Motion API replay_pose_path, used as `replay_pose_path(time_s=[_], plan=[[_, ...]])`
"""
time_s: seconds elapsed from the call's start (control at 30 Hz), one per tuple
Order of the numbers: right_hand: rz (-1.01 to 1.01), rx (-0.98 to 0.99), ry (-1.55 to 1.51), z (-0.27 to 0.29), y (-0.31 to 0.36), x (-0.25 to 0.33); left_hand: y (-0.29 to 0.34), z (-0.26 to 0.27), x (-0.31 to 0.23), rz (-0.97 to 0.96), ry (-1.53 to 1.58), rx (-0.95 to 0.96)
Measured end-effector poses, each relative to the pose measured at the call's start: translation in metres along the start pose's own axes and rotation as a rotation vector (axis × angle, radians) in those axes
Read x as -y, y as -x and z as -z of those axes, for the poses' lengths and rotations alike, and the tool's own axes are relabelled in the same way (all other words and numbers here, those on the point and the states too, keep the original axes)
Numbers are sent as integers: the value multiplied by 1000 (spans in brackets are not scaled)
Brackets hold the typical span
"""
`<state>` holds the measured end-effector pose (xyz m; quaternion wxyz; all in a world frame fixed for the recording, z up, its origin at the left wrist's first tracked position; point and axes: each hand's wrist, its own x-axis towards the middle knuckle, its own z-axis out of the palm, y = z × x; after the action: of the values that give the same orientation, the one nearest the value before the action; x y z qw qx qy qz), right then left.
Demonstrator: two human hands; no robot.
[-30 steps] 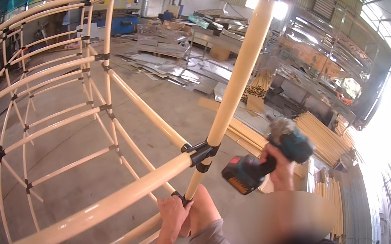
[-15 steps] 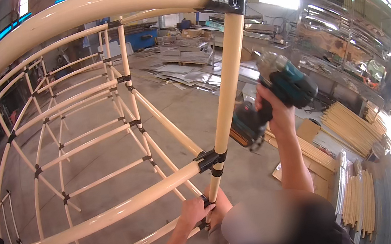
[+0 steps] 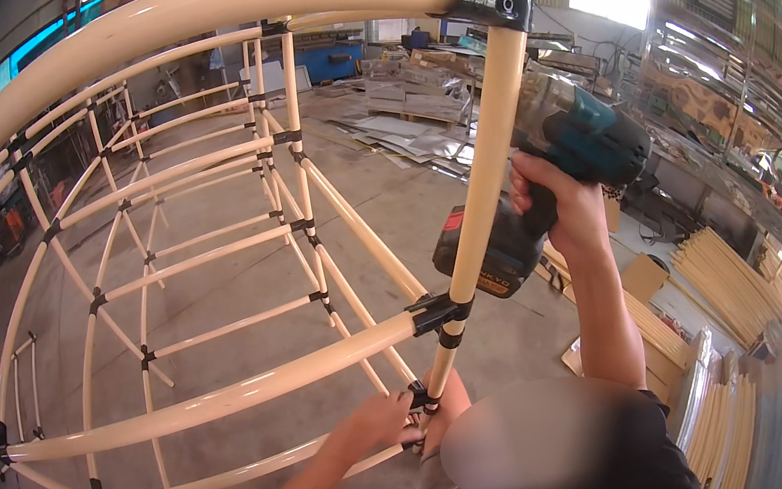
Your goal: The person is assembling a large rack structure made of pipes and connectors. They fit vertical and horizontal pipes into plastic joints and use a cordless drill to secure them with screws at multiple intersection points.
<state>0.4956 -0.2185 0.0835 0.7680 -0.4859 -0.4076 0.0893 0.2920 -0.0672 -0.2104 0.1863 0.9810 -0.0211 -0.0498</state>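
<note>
My right hand [image 3: 560,194] is wrapped round the grip of a teal and black cordless drill [image 3: 592,133], raised on the right of a tan upright pipe [image 3: 488,164]. The pipe passes in front of the drill's battery pack [image 3: 488,250] and hides part of it. Low in front of me, my left hand [image 3: 384,421] is beside a black pipe joint [image 3: 422,396] on the same upright, its visible fingers apart. Another black joint [image 3: 441,311] higher up ties a thick horizontal pipe [image 3: 251,387] to the upright.
A large frame of tan pipes [image 3: 201,258] with black joints spreads left and away from me. Metal sheets [image 3: 419,129] lie on the floor beyond. Bundled tan pipes [image 3: 735,279] and a loaded metal rack [image 3: 716,84] stand on the right.
My left hand has loosened from the low joint and shifted slightly left. The drill has turned, its battery now behind the upright. The whole frame appears shifted right in view.
</note>
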Motion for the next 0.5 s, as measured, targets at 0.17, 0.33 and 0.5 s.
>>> replay_pose_path(time_s=[0.17,0.33,0.5], plan=[[-11,92,-43,1,-11,4,148,254,-100,-193,151,-97],[12,53,109,13,-10,17,121,352,-42,-757,1043,-715],[55,70,73,-10,-17,32,85,408,-69,-1114,1070,-847]])
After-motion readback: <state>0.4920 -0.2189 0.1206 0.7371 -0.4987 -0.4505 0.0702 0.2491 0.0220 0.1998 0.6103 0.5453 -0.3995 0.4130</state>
